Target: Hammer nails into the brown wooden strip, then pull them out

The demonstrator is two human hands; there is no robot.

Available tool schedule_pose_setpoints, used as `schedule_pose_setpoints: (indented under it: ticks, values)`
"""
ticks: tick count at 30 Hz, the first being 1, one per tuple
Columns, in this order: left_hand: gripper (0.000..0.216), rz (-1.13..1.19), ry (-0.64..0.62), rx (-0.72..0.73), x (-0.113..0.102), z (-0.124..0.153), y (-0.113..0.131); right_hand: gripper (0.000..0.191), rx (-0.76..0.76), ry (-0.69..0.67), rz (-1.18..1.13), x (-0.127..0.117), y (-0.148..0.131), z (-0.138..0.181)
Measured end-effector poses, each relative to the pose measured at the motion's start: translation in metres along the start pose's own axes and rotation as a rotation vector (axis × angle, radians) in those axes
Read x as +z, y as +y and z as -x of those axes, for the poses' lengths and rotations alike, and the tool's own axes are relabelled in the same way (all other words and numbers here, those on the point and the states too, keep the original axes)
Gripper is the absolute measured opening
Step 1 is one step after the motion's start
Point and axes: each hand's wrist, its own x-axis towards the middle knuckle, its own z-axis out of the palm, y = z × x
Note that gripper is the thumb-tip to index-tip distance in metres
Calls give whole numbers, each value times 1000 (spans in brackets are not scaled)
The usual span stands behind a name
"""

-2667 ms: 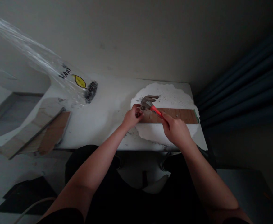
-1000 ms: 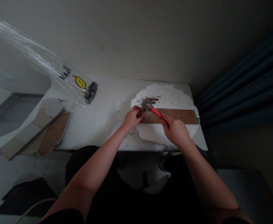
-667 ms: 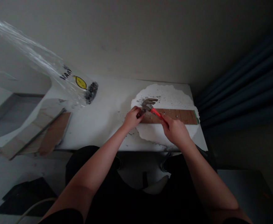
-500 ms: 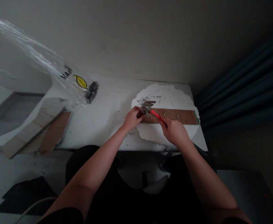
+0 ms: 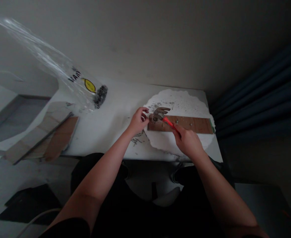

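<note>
1. Head view: The left hand had loosened and drawn back, fingers parted with nothing plainly held, apparently giving freer access to the wooden board.
2. Same view: The right hand stayed clenched around the hammer, its head above the board's left end, just beyond the left fingertips.

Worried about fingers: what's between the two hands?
In the head view, the claw hammer's metal head and part of the wood-look plank lie between them.
</note>
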Motion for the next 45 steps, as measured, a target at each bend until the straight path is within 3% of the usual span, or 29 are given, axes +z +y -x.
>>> schedule_pose_setpoints:
  ticks: [5,10,19,25,27,33,39,45]
  values:
    - [40,-68,144,-100,-6,-5,-2,50,-8,-11,8,4,1,-2]
    - [37,-218,108,-180,-16,-7,-4,48,-16,-26,-23,4,0,-2]
    - [24,-831,-326,-282,-33,-2,-9,47,-25,-49,-69,6,1,-3]
    - [23,-983,-659,-377,-33,5,-16,47,38,45,-55,1,20,-8]
    - [21,-981,-717,-409,-32,8,-19,47,76,39,-28,-2,26,-10]
    - [27,-962,-710,-395,-23,15,-29,47,102,-36,-16,2,35,-13]
    - [35,-993,-681,-494,-18,13,-36,46,89,-44,-23,3,34,-13]
    - [36,-986,-648,-493,-16,14,-35,45,90,-49,-26,4,36,-13]
